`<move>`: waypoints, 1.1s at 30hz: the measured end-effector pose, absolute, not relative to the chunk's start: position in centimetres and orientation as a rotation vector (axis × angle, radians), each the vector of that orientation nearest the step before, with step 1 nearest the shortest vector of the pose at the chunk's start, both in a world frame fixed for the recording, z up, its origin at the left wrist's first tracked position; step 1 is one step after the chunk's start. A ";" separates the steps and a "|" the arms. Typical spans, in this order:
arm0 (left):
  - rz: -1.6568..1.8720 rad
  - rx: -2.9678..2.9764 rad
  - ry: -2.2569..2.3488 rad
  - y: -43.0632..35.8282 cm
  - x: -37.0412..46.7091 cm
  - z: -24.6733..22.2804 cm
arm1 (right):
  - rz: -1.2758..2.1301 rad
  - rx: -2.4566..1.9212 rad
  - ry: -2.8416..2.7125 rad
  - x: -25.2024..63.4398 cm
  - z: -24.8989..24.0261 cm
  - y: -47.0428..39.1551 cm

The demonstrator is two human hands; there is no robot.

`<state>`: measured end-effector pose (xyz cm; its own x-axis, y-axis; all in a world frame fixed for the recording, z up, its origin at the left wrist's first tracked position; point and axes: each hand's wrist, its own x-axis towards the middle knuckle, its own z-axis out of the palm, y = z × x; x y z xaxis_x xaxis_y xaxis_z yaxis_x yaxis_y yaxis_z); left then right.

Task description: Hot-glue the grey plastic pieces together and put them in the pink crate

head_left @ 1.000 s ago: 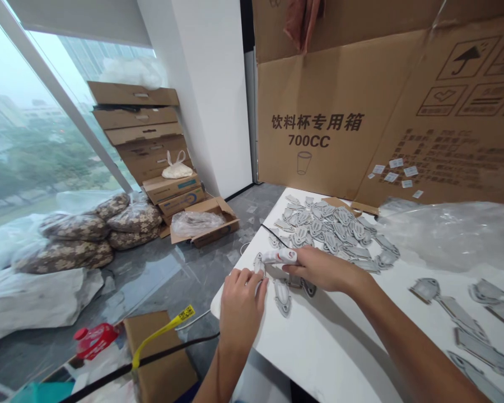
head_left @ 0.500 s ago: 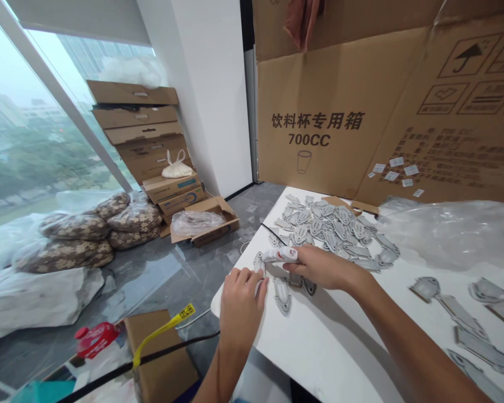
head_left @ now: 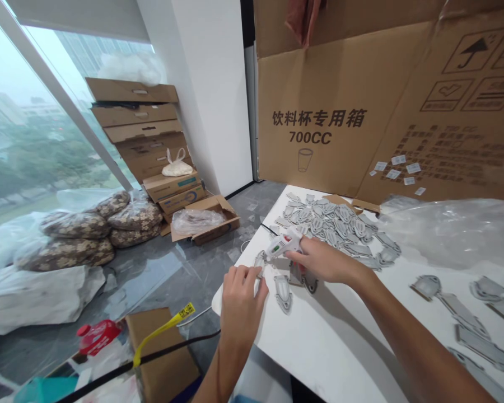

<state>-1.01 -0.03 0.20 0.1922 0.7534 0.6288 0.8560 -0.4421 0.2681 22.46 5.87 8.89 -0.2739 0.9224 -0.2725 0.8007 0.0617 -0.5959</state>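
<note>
While a glue gun (head_left: 283, 245) is gripped by the right hand (head_left: 319, 260), a grey piece (head_left: 260, 259) is held by the left hand (head_left: 241, 291); probably light, best edge-pinched.

Workshop: piled parts (head_left: 343, 213), stacked cartons (head_left: 145, 150)

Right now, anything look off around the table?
Mildly: small white labels on the cardboard panel sit at mixed angles, as if stuck on haphazardly. Grey shield-shaped pieces overlap in a loose jumble on the white table. No spill or damage visible near the white glue gun.
</note>
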 end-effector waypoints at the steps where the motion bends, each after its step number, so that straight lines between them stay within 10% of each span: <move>1: -1.088 -2.317 -1.573 0.0 -1.0 0.3 | 1.064 -1.838 -2.062 22.3 8.8 5.9; 14: -1.151 -2.409 -1.702 -0.1 -1.3 0.3 | 0.896 -1.411 -1.140 23.5 10.2 6.9; 33: -1.054 -2.474 -1.818 0.3 -1.2 0.9 | 0.734 -1.425 -1.603 24.6 11.2 6.3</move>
<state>-1.22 0.28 0.93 0.1641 0.8851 0.4355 0.8175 -0.3690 0.4421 24.61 6.30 11.20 0.0072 0.9780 0.2084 0.4812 0.1793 -0.8580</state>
